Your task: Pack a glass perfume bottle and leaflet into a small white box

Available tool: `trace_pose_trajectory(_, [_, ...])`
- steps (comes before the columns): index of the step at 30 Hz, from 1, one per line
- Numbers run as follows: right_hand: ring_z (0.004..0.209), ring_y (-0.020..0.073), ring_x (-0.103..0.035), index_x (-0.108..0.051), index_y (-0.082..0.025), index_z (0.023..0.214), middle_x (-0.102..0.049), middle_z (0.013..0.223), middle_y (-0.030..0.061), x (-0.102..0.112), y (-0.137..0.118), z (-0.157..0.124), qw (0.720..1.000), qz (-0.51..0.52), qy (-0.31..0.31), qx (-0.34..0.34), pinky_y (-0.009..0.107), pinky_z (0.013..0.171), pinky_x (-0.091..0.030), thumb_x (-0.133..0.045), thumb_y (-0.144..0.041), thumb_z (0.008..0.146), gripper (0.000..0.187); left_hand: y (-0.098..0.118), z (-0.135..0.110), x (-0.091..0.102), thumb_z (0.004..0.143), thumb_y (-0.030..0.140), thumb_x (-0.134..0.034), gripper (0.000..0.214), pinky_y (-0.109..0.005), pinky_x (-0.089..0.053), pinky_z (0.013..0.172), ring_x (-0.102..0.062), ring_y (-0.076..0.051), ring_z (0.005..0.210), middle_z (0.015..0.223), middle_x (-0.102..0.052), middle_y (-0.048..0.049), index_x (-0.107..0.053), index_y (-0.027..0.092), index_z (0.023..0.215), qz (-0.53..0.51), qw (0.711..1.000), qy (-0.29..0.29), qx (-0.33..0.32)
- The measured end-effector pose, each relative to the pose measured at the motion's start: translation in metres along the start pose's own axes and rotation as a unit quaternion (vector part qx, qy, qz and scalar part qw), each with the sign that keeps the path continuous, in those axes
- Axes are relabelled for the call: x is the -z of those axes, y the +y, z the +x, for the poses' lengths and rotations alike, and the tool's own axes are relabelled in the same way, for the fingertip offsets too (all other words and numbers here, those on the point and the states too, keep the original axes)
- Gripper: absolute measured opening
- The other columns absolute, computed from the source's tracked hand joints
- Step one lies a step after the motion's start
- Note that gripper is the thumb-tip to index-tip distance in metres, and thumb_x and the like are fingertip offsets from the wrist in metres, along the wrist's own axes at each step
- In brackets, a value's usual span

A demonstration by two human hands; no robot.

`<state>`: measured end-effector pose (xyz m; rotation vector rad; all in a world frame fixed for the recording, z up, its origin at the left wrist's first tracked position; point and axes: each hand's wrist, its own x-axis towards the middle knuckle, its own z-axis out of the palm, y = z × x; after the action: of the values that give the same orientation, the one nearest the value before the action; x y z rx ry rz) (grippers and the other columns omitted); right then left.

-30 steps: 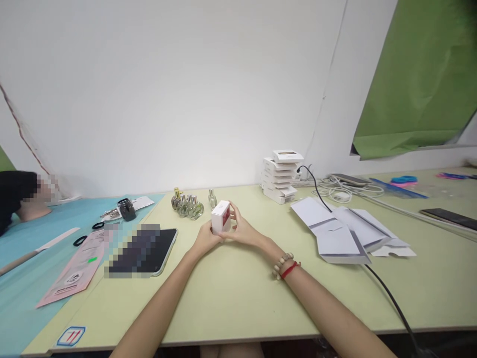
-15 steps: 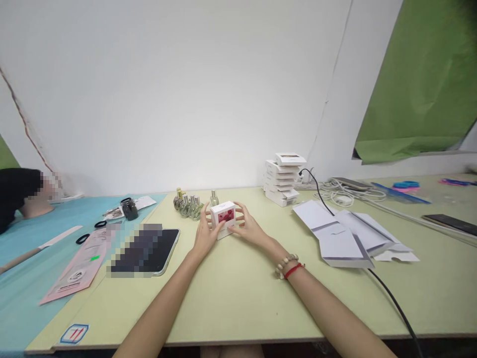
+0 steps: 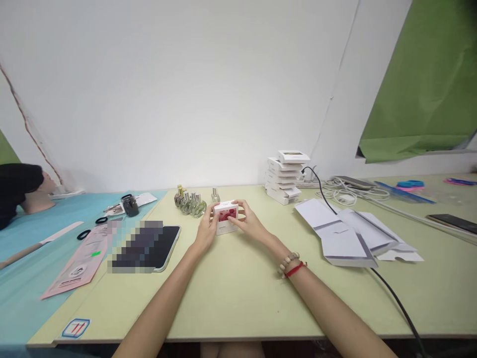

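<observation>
A small white box [image 3: 225, 217] with a red picture on its top rests low over the green table [image 3: 238, 293]. My left hand [image 3: 204, 232] grips its left side, thumb up along the edge. My right hand [image 3: 249, 222] holds the right side, fingers curled over the top. A bead bracelet and a red cord [image 3: 290, 264] circle my right wrist. Several small glass perfume bottles [image 3: 191, 203] stand just behind the box.
A stack of white boxes [image 3: 285, 176] sits at the back, flat white card sheets [image 3: 346, 233] to the right, a black cable [image 3: 391, 298] across them. A tablet [image 3: 149, 246] and a pink sheet [image 3: 80, 261] lie left. Another person's dark sleeve [image 3: 17, 186] is at far left.
The box was held up on edge; both hands have turned it so the red picture faces up and lowered it toward the table.
</observation>
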<state>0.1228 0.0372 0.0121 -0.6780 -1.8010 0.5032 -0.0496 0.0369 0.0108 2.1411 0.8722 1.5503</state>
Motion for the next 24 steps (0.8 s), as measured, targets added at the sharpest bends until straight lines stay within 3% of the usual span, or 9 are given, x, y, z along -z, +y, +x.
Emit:
trace_pose_trajectory(4, [0.096, 0.0162, -0.053, -0.015, -0.026, 0.130, -0.045, 0.115, 0.0096, -0.001, 0.009, -0.003, 1.000, -0.012, 0.004, -0.026, 0.026, 0.067, -0.050, -0.057, -0.025, 0.072, 0.072, -0.007, -0.002, -0.003, 0.095, 0.041, -0.031, 0.040, -0.015, -0.040, 0.085, -0.044, -0.008, 0.103, 0.119, -0.038, -0.0049, -0.033, 0.022, 0.130, 0.040, 0.999, 0.024, 0.000])
trace_pose_trajectory(6, [0.093, 0.0163, -0.054, -0.009, -0.024, 0.134, -0.047, 0.110, 0.0099, -0.001, 0.015, -0.003, 0.999, -0.028, 0.005, -0.040, 0.028, 0.069, -0.049, -0.060, -0.025, 0.069, 0.082, -0.010, -0.004, -0.004, 0.094, 0.041, -0.033, 0.048, -0.016, -0.040, 0.084, -0.045, -0.008, 0.103, 0.120, -0.038, -0.0050, -0.020, 0.025, 0.137, 0.064, 0.997, 0.033, 0.013])
trace_pose_trajectory(9, [0.091, 0.0154, -0.053, -0.031, -0.019, 0.127, -0.049, 0.110, 0.0088, 0.003, 0.024, 0.001, 0.995, -0.096, 0.009, -0.030, 0.029, 0.076, -0.046, -0.061, -0.027, 0.068, 0.067, -0.010, -0.009, -0.005, 0.089, 0.039, -0.046, 0.069, -0.018, -0.040, 0.076, -0.047, -0.011, 0.099, 0.119, -0.038, -0.0063, -0.002, 0.026, 0.140, 0.134, 0.986, 0.074, 0.067])
trace_pose_trajectory(11, [0.087, 0.0146, -0.054, -0.040, -0.019, 0.120, -0.050, 0.110, 0.0070, 0.009, 0.032, 0.004, 0.987, -0.150, 0.039, -0.040, 0.029, 0.075, -0.046, -0.061, -0.029, 0.068, 0.057, -0.010, -0.011, -0.004, 0.085, 0.033, -0.052, 0.073, -0.018, -0.038, 0.071, -0.046, -0.012, 0.099, 0.118, -0.038, -0.0059, -0.004, 0.026, 0.139, 0.190, 0.971, 0.108, 0.098])
trace_pose_trajectory(15, [0.082, 0.0162, -0.054, -0.037, -0.017, 0.122, -0.050, 0.110, 0.0086, 0.029, 0.051, 0.005, 0.956, -0.221, 0.160, -0.103, 0.030, 0.070, -0.045, -0.058, -0.030, 0.068, 0.059, -0.010, -0.011, -0.002, 0.083, 0.024, -0.048, 0.058, -0.017, -0.034, 0.065, -0.046, -0.013, 0.096, 0.112, -0.041, -0.0073, -0.022, 0.019, 0.134, 0.232, 0.956, 0.136, 0.119])
trace_pose_trajectory(18, [0.088, 0.0196, -0.054, -0.035, -0.016, 0.125, -0.049, 0.110, 0.0104, 0.045, 0.066, 0.002, 0.920, -0.287, 0.226, -0.143, 0.030, 0.073, -0.043, -0.056, -0.027, 0.066, 0.063, -0.009, -0.012, -0.006, 0.083, 0.022, -0.046, 0.050, -0.017, -0.033, 0.064, -0.045, -0.013, 0.096, 0.109, -0.042, -0.0081, -0.029, 0.015, 0.129, 0.244, 0.955, 0.125, 0.111])
trace_pose_trajectory(24, [0.091, 0.0223, -0.055, -0.032, -0.018, 0.128, -0.056, 0.105, 0.0091, 0.055, 0.081, 0.002, 0.907, -0.316, 0.222, -0.169, 0.030, 0.072, -0.043, -0.051, -0.023, 0.069, 0.063, -0.007, -0.017, -0.022, 0.082, 0.019, -0.045, 0.047, -0.018, -0.036, 0.072, -0.043, -0.011, 0.098, 0.109, -0.041, -0.0066, -0.031, 0.016, 0.127, 0.234, 0.969, 0.063, 0.049])
